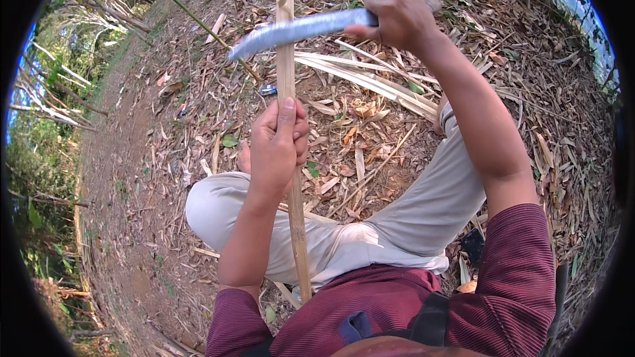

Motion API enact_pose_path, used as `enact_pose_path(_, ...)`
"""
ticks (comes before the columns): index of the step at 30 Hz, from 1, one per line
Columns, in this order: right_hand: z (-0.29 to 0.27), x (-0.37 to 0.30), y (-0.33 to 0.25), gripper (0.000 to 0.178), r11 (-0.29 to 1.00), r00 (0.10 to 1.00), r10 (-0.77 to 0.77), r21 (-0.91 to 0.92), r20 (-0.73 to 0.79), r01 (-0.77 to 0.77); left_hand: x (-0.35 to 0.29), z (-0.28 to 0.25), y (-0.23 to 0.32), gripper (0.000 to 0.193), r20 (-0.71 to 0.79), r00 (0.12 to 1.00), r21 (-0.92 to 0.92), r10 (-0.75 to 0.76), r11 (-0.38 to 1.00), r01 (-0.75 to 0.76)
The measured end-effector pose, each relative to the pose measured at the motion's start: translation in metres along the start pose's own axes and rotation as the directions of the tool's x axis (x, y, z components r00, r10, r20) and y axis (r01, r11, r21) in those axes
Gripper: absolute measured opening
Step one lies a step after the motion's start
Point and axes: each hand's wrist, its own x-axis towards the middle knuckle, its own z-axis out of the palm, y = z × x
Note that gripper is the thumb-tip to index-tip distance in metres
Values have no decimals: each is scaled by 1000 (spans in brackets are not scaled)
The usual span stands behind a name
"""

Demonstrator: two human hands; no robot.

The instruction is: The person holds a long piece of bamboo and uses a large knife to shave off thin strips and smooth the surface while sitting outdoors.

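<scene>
My left hand [278, 142] is closed around a long pale bamboo stick [286, 59] that runs from my lap away toward the top of the view. My right hand [397, 20] grips the handle of a long curved knife [297, 30]. The grey blade lies across the stick a little beyond my left hand, its tip pointing left. I sit on the ground with knees bent, in light trousers [430, 205] and a dark red top.
Dry bamboo leaves and pale split strips [370, 79] cover the ground ahead. A bare dirt path [126, 158] curves along the left, with green plants beyond it. A thin bamboo stem [192, 16] lies slanted at the upper left.
</scene>
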Motion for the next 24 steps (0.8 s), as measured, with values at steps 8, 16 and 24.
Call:
enact_pose_path(8, -19, -37, 130, 59, 49, 507, 839, 902, 196, -430, -2, -19, -18, 28, 101, 990, -207, -94, 972, 114)
enact_pose_path(16, -50, -22, 21, 47, 206, 836, 506, 911, 214, -358, 16, 0, 17, 30, 223, 972, -205, -79, 971, 126)
enact_pose_path(24, -57, -4, -26, 36, -142, 908, 336, 967, 250, -213, 42, 64, 49, 30, 300, 948, -65, -104, 989, 129)
